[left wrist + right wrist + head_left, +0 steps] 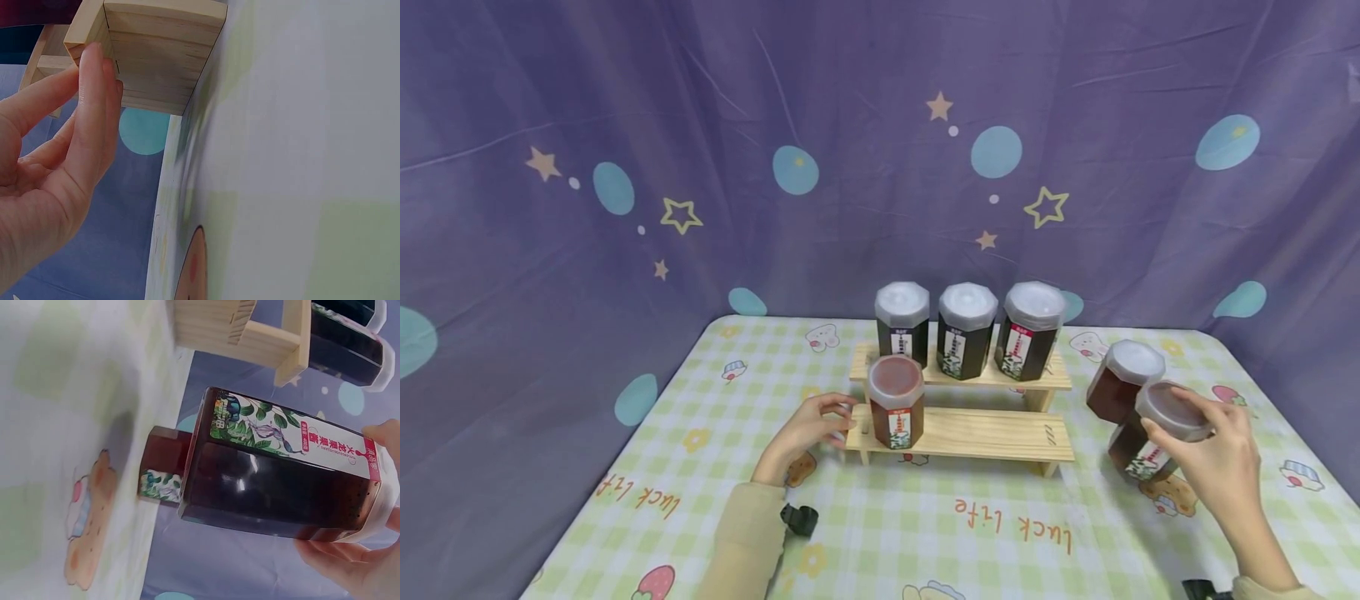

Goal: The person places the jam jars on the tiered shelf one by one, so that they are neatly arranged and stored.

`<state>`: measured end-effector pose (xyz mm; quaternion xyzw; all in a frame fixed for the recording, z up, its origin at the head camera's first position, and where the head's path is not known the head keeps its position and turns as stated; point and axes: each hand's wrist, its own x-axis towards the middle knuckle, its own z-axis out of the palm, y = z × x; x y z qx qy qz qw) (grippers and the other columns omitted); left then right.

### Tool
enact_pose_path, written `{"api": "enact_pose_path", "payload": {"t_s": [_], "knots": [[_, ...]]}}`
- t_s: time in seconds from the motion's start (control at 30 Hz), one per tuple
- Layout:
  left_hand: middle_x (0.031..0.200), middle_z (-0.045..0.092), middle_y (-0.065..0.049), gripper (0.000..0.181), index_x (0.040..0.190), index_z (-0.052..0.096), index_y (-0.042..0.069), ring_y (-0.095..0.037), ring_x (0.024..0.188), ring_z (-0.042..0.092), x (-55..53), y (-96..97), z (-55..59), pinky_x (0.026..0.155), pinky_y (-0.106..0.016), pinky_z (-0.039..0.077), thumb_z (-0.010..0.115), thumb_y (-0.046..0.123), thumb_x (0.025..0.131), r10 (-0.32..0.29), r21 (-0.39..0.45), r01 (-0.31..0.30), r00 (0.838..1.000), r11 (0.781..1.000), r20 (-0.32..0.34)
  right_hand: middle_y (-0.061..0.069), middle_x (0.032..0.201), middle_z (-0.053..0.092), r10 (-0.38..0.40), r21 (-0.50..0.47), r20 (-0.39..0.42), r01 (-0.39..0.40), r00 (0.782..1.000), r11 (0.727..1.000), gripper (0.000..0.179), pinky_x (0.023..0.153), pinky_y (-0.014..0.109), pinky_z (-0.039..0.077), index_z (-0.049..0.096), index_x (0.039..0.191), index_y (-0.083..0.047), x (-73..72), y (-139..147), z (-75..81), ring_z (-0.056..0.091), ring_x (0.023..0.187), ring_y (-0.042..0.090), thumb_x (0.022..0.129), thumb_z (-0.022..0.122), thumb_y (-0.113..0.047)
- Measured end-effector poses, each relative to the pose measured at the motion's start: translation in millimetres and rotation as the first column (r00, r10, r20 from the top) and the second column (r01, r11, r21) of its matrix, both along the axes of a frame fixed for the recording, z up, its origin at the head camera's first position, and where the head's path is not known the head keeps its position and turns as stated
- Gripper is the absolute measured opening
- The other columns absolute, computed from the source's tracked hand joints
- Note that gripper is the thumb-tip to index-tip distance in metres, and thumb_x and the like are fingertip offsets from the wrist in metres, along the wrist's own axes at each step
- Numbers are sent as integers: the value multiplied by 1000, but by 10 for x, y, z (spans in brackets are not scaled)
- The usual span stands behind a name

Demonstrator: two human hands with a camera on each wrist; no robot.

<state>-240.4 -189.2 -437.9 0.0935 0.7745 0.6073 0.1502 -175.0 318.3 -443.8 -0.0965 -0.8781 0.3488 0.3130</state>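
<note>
My right hand (1221, 446) grips a dark jam jar (1142, 446) round its pale lid. In the right wrist view this jar (281, 469), with a white and pink label, hangs tilted above the cloth. Behind it a reddish-brown jar (1120, 387) with a white lid stands on the table. My left hand (808, 427) is at the left end of a two-step wooden rack (985, 432); in the left wrist view its extended fingertips (92, 59) touch the board's edge. Close by, a reddish-brown jar (897, 408) stands on the lower step's left part.
Three dark jars with white lids, left (902, 321), middle (966, 333) and right (1032, 329), line the upper step. A checked cloth (1000, 558) covers the table. Behind hangs a purple curtain (880, 233).
</note>
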Motion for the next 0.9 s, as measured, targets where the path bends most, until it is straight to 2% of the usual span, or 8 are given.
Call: {"api": "enact_pose_path", "payload": {"t_s": [0.13,0.23,0.27,0.3,0.47,0.53,0.77,0.9], "knots": [[97,53,-17,38,119,50,-5,-19,66,58,-4,0,-7,59,-38,56,58,3,83,0,2,0,1000,1000,0,14,107,43,21,-6,4,-21,1000,1000,57,56,36,33,61,115,-22,90,-159,169,41,91,20,62,81,-25],[98,52,-17,39,120,49,-5,-19,65,58,-6,1,-7,59,-38,56,58,3,83,-6,2,6,1000,1000,3,10,105,43,17,1,-7,-17,1000,1000,57,55,35,33,61,114,-21,139,-276,276,40,88,16,61,81,-24],[98,52,-17,39,120,48,-6,-18,65,58,-5,2,-7,59,-38,56,58,3,83,-8,2,8,1000,1000,6,7,104,44,9,5,-12,-9,1000,1000,57,55,33,33,62,113,-23,130,-283,267,39,87,11,60,82,-25],[98,52,-18,39,120,48,-6,-18,65,58,-5,3,-4,59,-38,56,58,3,84,-10,2,10,1000,1000,8,10,105,44,34,-7,-25,-34,999,999,57,57,32,33,62,113,-21,132,-294,274,39,87,15,60,82,-23],[98,52,-19,40,121,45,-10,-18,65,57,30,19,73,61,-41,56,56,0,84,-22,10,22,1000,1000,16,-1,103,44,38,16,-91,-37,995,999,58,59,16,32,63,111,-30,-41,-152,-18,37,84,3,57,84,-27],[98,52,-19,40,121,44,-11,-18,66,58,59,29,129,63,-44,55,55,-1,84,-27,11,27,1000,1000,16,-1,102,44,66,15,-107,-65,992,998,58,59,14,33,63,111,-29,-52,-171,-13,38,84,3,57,84,-25],[98,52,-21,40,121,43,-12,-19,67,58,133,55,248,67,-49,53,54,-1,85,-27,2,27,1000,1000,14,9,101,45,142,-27,-113,-146,983,989,50,61,13,33,64,109,-15,252,-709,605,40,84,7,61,80,-14],[99,52,-21,39,121,44,-12,-19,66,58,137,56,252,66,-47,54,54,-2,84,-20,3,20,1000,1000,15,12,99,45,164,-16,-126,-167,978,986,48,63,13,33,64,108,-11,275,-825,701,41,84,12,61,79,-11]]}}
